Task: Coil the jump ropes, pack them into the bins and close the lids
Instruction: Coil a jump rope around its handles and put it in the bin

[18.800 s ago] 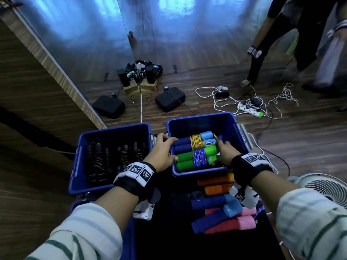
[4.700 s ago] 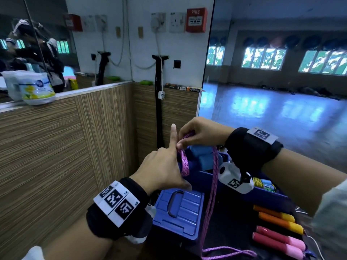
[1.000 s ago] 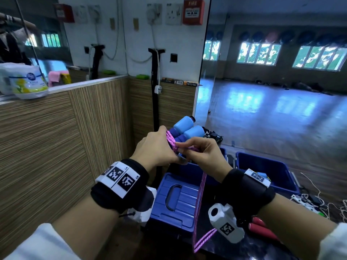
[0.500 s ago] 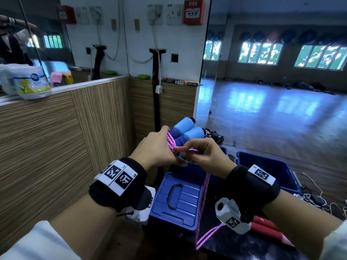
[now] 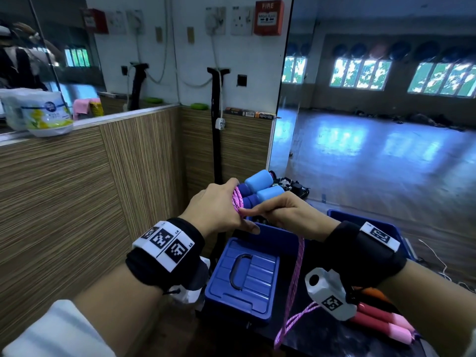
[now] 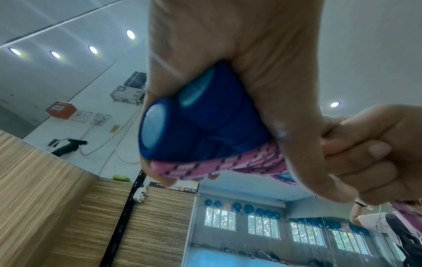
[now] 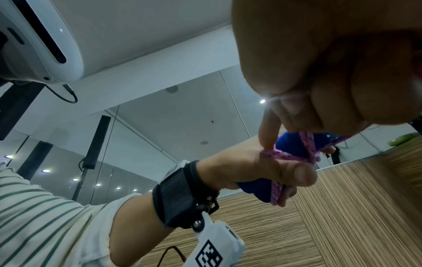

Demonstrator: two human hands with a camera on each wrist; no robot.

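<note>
Your left hand point(image 5: 215, 211) clenched the paired blue handles point(image 5: 258, 188) with pink rope point(image 5: 238, 202) wound around them; your right hand point(image 5: 288, 215) pinched that rope just beside. Both were raised above the closed blue bin lid point(image 5: 244, 276), rope hanging past its right edge.

Two hands point(image 5: 216, 210) point(image 5: 288, 215), two blue handles point(image 5: 260, 188), one pink rope point(image 5: 296, 274), two bins point(image 5: 273, 234) point(image 5: 386, 225), one lid point(image 5: 244, 276) beside the rope.

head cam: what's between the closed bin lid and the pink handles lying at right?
In the head view, the loose pink rope hangs from the right hand between the lid and the pink handles, with bare dark tabletop below.
</note>
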